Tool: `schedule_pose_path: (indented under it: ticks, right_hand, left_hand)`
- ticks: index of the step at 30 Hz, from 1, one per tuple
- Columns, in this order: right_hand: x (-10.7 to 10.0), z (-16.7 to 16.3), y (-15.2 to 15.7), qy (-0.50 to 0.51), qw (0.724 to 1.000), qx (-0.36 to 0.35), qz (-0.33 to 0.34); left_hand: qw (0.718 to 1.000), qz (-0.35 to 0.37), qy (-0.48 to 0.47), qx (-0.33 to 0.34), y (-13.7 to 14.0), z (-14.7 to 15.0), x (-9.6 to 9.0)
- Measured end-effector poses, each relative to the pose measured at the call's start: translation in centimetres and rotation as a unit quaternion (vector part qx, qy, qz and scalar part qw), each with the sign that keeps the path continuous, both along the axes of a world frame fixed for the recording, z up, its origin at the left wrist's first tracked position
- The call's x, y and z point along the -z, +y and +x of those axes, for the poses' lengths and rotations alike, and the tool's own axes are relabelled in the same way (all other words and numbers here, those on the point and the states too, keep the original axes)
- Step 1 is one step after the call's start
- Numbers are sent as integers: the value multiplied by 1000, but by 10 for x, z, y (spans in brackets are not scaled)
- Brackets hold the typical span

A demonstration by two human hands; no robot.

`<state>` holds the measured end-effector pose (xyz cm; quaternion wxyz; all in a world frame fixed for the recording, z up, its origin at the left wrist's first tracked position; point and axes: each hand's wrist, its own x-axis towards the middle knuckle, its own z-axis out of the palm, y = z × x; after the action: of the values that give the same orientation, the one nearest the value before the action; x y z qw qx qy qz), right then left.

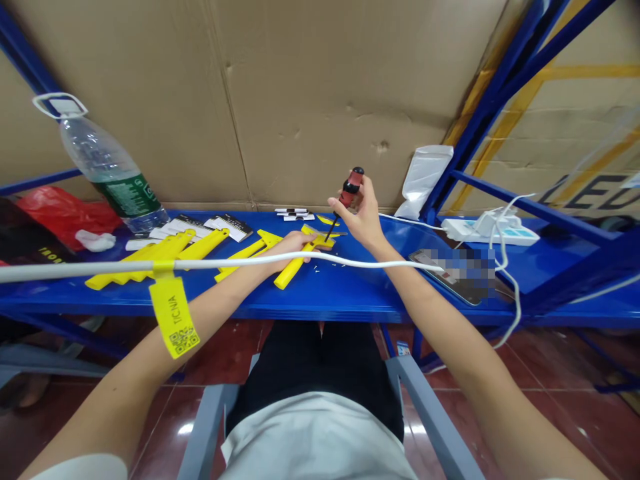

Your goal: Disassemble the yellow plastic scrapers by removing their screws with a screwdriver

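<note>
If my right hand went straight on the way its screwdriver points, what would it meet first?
Probably the yellow tool in your left hand: the tip of the screwdriver looks at or just above it, though depth is unclear.

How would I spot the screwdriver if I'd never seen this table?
Find the blue table, then the right hand above it. That hand grips the screwdriver, its dark shaft slanting down toward a yellow tool. Its red-and-black handle stands out from the yellow pieces nearby.
</note>
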<state>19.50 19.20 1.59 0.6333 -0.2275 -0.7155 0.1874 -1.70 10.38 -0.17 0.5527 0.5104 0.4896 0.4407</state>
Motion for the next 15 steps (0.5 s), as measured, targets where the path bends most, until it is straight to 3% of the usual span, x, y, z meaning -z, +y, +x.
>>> schedule_pose_path:
  ticks: [3,10,15]
  right_hand:
    - [-2,1,1,-6,1000,12,-6]
    - [1,0,5,13,997,-72,-16]
    - [-2,0,1,7,1000,-10,1]
  left_hand:
    - [1000,-12,-16,7,-2,3,-4]
    - [995,-34,-86,37,3,1,-1]
    - [991,-41,-116,45,11,-5,7]
